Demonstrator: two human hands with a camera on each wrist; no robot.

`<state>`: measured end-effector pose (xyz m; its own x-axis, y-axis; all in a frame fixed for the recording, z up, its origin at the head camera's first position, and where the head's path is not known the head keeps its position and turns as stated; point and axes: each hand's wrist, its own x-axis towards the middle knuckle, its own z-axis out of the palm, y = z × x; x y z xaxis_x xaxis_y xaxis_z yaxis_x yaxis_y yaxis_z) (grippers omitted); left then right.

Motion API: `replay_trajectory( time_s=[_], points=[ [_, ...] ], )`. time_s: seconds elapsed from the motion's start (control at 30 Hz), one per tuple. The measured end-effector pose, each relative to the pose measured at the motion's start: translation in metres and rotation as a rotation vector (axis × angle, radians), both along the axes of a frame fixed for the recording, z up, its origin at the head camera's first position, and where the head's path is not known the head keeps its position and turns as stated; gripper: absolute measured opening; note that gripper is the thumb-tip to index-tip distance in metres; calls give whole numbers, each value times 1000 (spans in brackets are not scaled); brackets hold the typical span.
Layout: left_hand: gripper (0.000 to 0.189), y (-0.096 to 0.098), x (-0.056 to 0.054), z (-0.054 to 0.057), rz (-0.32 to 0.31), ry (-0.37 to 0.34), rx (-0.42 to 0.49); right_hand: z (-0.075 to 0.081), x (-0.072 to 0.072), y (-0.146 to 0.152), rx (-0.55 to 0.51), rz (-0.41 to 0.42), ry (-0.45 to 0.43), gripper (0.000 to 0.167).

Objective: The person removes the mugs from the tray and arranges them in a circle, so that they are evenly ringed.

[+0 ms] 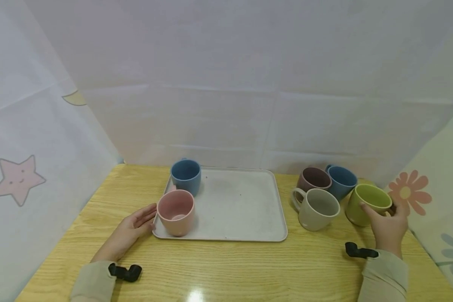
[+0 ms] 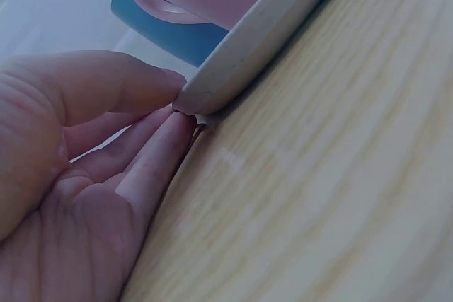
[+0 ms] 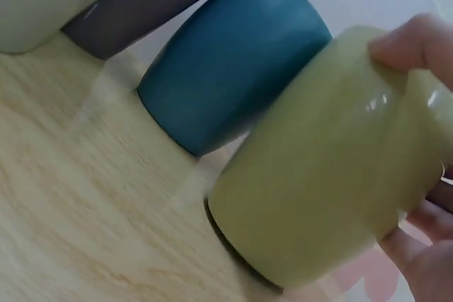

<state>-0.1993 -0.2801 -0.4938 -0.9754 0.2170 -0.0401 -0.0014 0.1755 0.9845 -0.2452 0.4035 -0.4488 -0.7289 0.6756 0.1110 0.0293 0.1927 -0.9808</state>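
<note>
My left hand (image 1: 130,230) pinches the left edge of a white tray (image 1: 241,205), thumb at the rim and fingertips just beneath it, as the left wrist view shows. Close by those fingers, a pink mug (image 1: 176,214) stands on the tray, with a blue mug (image 1: 186,176) behind it. At the far right my right hand (image 1: 390,224) grips a green mug (image 1: 366,203), the thumb at its near side and the other fingers around the handle side. In the right wrist view the green mug (image 3: 311,175) is upright, its base close to the tabletop, beside a second blue mug (image 3: 233,61).
Left of the green mug are a light grey mug (image 1: 317,209) with its handle to the left, a dark mauve mug (image 1: 314,178) and the second blue mug, grouped closely. A wooden table (image 1: 226,268) carries everything. A white cloth (image 1: 226,105) hangs behind.
</note>
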Motion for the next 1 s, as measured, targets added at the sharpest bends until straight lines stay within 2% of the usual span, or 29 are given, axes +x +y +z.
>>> replay_trajectory(
  time_s=[0.1, 0.23, 0.37, 0.6, 0.67, 0.77, 0.87, 0.93, 1.0],
  points=[
    [71, 1, 0, 0, 0, -3, 2, -3, 2, 3, -107, 33, 41, 77],
    [71, 2, 0, 1, 5, -2, 5, -9, 2, 8, -169, 105, 75, 78],
    [71, 2, 0, 2, 10, -1, 3, -13, 1, 11, -163, 186, 85, 78],
    [71, 1, 0, 0, -1, -2, 11, -10, 4, 9, -175, 264, 108, 68],
    [71, 1, 0, 0, 2, -5, 9, -6, 4, 6, -173, 229, 110, 64],
    [71, 1, 1, 1, 6, -11, -2, 5, 2, -1, -125, 82, 143, 54],
    [71, 1, 0, 2, 7, -12, -10, 21, 2, -7, -129, -81, 267, 37],
    [71, 1, 0, 2, 7, -9, -11, 34, 4, -11, -132, -135, 375, 30],
    [71, 0, 0, 2, 10, -5, -13, 47, 7, -16, -137, -153, 461, 25]
  ],
)
